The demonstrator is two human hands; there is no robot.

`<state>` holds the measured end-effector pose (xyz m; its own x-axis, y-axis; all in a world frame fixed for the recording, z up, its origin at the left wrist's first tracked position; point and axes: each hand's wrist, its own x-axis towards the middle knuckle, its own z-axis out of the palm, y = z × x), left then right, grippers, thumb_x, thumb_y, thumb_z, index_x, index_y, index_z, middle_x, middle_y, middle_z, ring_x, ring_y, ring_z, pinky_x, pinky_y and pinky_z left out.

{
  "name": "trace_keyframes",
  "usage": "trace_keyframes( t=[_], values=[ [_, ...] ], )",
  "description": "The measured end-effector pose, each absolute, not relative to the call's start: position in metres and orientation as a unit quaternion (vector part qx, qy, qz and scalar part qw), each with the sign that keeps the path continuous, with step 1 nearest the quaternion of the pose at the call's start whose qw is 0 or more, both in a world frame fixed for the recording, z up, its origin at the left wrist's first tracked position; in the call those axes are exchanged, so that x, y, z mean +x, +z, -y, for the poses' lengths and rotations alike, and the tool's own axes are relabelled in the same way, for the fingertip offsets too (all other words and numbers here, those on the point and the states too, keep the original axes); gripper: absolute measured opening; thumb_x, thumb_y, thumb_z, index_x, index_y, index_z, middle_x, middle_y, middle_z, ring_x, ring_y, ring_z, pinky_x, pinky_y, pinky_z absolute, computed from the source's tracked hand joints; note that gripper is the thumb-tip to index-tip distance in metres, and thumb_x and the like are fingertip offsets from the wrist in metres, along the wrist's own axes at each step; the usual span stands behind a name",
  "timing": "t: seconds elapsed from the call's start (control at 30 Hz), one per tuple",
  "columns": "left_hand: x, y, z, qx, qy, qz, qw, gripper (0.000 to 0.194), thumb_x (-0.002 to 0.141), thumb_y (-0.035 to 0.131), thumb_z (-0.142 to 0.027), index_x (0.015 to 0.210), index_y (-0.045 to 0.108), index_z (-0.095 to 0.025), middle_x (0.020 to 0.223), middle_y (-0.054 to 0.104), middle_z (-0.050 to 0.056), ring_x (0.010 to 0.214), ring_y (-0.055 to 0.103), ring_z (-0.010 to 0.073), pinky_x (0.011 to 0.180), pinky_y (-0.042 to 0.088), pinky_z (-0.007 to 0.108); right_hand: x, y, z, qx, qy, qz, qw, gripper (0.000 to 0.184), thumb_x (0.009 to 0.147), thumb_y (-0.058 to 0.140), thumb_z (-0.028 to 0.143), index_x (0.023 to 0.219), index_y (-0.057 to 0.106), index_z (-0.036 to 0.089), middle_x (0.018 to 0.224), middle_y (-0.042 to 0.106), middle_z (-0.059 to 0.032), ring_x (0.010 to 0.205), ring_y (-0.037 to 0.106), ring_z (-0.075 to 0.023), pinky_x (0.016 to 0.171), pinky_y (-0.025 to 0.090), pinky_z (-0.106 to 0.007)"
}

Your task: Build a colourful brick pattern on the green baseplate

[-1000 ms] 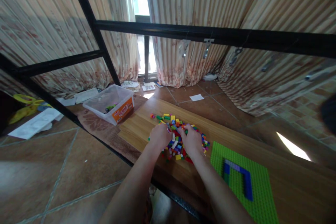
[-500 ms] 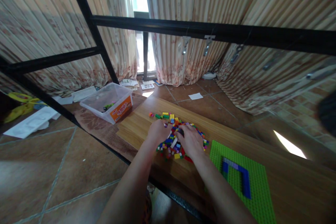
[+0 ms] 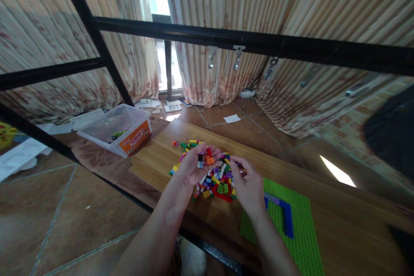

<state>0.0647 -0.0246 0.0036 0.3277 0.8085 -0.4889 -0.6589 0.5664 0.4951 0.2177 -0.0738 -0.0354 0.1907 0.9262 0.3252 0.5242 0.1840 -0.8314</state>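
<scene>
My left hand (image 3: 190, 167) is turned palm up and cupped, with a few toy building bricks (image 3: 210, 160) lying in it: red, orange, black and light blue ones show. Beneath and around it spreads a pile of mixed bricks (image 3: 223, 187) on the wooden board. At the pile's right side is my right hand (image 3: 249, 183), its thumb and fingers curled together; whatever they may hold is too small to name. Just right of that hand lies a green baseplate (image 3: 302, 220), partly covered by my right forearm, bearing an angled row of blue and lilac bricks (image 3: 287, 217).
A clear plastic tub (image 3: 124, 151) with an orange label and a few bricks inside stands at the left end of the wooden board (image 3: 155, 155). A black metal rail (image 3: 194, 34) crosses in front of the curtains. Papers (image 3: 173, 107) lie on the tiled floor.
My left hand has lifted from the pile and rolled palm up, with bricks in it. My right hand has drawn back to the right, fingers curled. The view has shifted slightly right.
</scene>
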Motion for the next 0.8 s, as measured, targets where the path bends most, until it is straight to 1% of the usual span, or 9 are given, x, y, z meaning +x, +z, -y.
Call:
trace_keyframes(
  t=[0.07,0.17,0.33,0.4,0.5,0.57,0.67,0.8],
  values=[
    [0.076,0.002,0.03,0.104,0.439,-0.347,0.822,0.025,0.09,0.048,-0.026,0.082,0.065,-0.01,0.083,0.07,0.012,0.076,0.068,0.0184,0.067,0.055,0.028,0.216,-0.029,0.084,-0.598,0.243,0.587,0.489,0.029,0.088,0.054,0.041,0.107,0.065,0.023,0.104,0.069,-0.0062,0.091,0.063,-0.0199,0.081,0.048,-0.034],
    [0.096,-0.002,0.039,0.114,0.427,-0.333,0.833,0.019,0.086,0.052,-0.021,0.082,0.067,-0.01,0.081,0.07,0.01,0.074,0.067,0.0165,0.065,0.053,0.024,0.209,-0.027,0.092,-0.598,0.249,0.581,0.493,0.029,0.083,0.059,0.037,0.108,0.066,0.024,0.108,0.068,-0.0062,0.096,0.062,-0.0211,0.085,0.048,-0.036],
    [0.116,-0.009,0.048,0.136,0.412,-0.317,0.843,0.017,0.082,0.054,-0.019,0.083,0.068,-0.01,0.08,0.071,0.008,0.073,0.066,0.0168,0.074,0.054,0.028,0.206,-0.034,0.093,-0.614,0.27,0.547,0.501,0.028,0.081,0.059,0.03,0.107,0.065,0.022,0.102,0.069,-0.0056,0.087,0.063,-0.0194,0.081,0.05,-0.035],
    [0.116,-0.01,0.048,0.145,0.422,-0.329,0.832,0.014,0.08,0.055,-0.017,0.082,0.068,-0.011,0.076,0.07,0.007,0.069,0.064,0.0151,0.071,0.053,0.026,0.208,-0.04,0.092,-0.61,0.292,0.528,0.513,0.03,0.079,0.061,0.03,0.108,0.065,0.021,0.1,0.069,-0.0051,0.085,0.063,-0.0186,0.08,0.05,-0.034],
    [0.112,-0.01,0.046,0.162,0.428,-0.376,0.806,0.01,0.079,0.056,-0.015,0.078,0.066,-0.012,0.071,0.067,0.004,0.06,0.06,0.011,0.058,0.047,0.021,0.211,-0.054,0.087,-0.599,0.336,0.492,0.535,0.031,0.078,0.062,0.031,0.107,0.065,0.019,0.096,0.07,-0.0051,0.083,0.064,-0.018,0.078,0.051,-0.033],
    [0.109,-0.01,0.044,0.169,0.425,-0.42,0.783,0.011,0.08,0.056,-0.016,0.077,0.066,-0.012,0.071,0.067,0.005,0.061,0.059,0.0109,0.055,0.045,0.02,0.211,-0.065,0.082,-0.599,0.356,0.472,0.539,0.031,0.079,0.062,0.034,0.106,0.066,0.018,0.093,0.071,-0.0052,0.08,0.065,-0.0177,0.075,0.051,-0.032],
    [0.105,-0.009,0.04,0.175,0.438,-0.468,0.747,0.013,0.082,0.056,-0.017,0.079,0.067,-0.012,0.078,0.069,0.007,0.071,0.063,0.0128,0.06,0.046,0.021,0.211,-0.076,0.075,-0.616,0.339,0.476,0.527,0.031,0.079,0.061,0.036,0.103,0.067,0.019,0.092,0.072,-0.0054,0.078,0.065,-0.0182,0.074,0.051,-0.033],
    [0.101,-0.009,0.038,0.187,0.457,-0.461,0.738,0.012,0.082,0.06,-0.018,0.081,0.069,-0.011,0.085,0.071,0.009,0.078,0.065,0.0136,0.071,0.049,0.022,0.211,-0.079,0.073,-0.656,0.261,0.53,0.47,0.027,0.076,0.062,0.032,0.099,0.068,0.02,0.092,0.07,-0.0061,0.079,0.064,-0.02,0.077,0.05,-0.035]
  ],
)
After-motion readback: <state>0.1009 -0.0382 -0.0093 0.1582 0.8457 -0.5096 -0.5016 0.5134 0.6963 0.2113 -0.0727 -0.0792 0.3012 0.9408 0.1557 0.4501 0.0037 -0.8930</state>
